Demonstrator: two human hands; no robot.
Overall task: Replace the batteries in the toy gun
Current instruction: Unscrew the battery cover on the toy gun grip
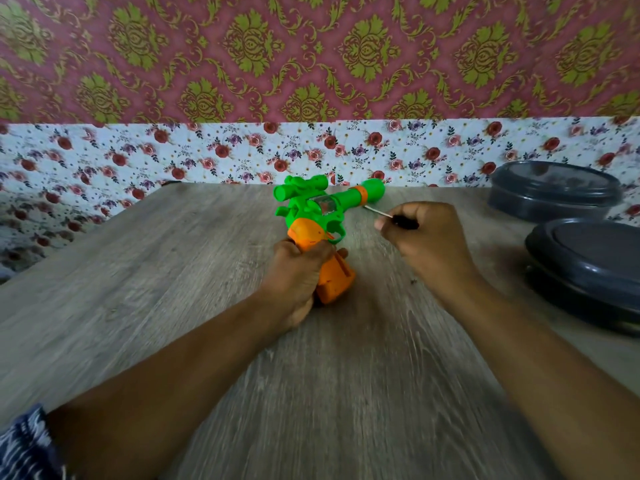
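A green toy gun (pixel 313 207) with an orange grip lies in the middle of the wooden table (pixel 173 271), its barrel pointing to the far right. My left hand (pixel 298 275) grips the orange handle from the left. Just right of the gun, my right hand (pixel 422 237) holds a small screwdriver (pixel 391 218) with a black handle. Its thin metal shaft points left toward the barrel and stays apart from the gun. No batteries are in sight.
Two dark grey lidded containers stand at the table's right side, one at the back (pixel 554 192) and one nearer (pixel 588 265). A floral-papered wall (pixel 242 154) runs along the table's far edge. Blue patterned cloth (pixel 24 445) shows at the bottom left.
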